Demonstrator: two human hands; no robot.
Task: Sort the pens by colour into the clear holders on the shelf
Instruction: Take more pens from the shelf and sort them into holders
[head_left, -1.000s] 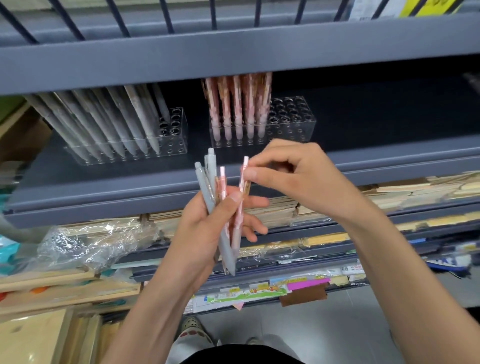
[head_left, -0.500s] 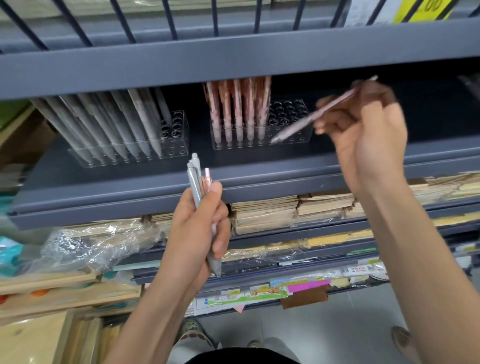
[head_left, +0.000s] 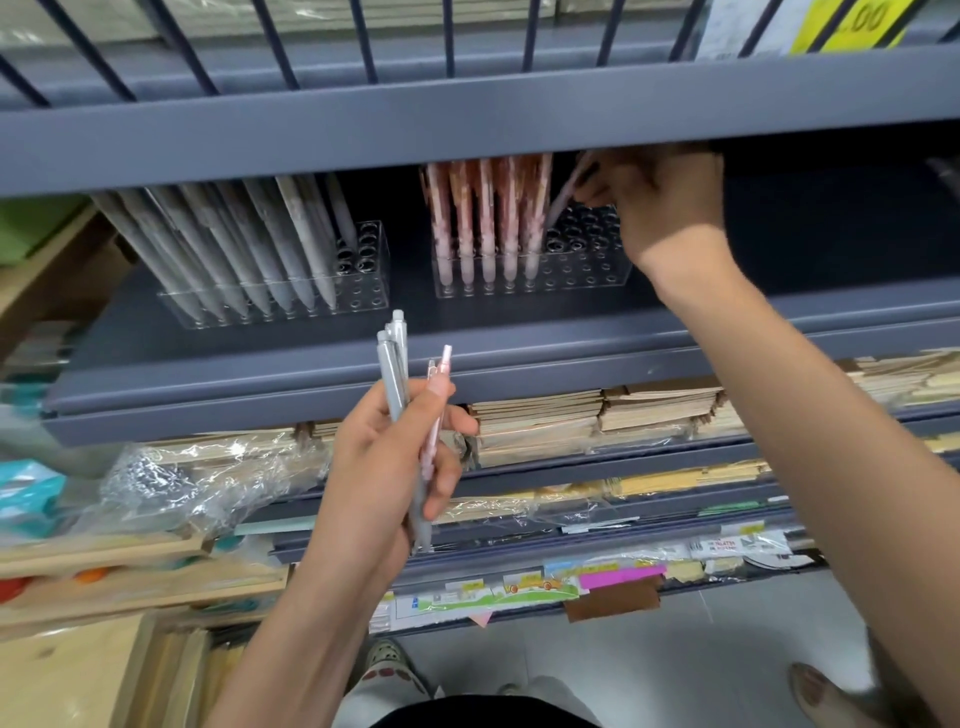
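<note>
My left hand grips a small bunch of pens below the shelf lip: two grey ones and a pink one, upright. Under the upper shelf my right hand pinches a pink pen, tilted, its tip over the empty holes of the right clear holder. That holder has several pink pens in its left half. The left clear holder is nearly full of grey pens, with a few free holes at its right end.
The grey shelf has a raised front lip and a low shelf above it. Stacks of paper packs and crumpled plastic wrap fill the shelves below. Wooden trays sit at lower left.
My right hand pulled one pink pen from the bunch, lifted it to the shelf and now has it at the right holder. My left hand dropped slightly with the remaining pens.
</note>
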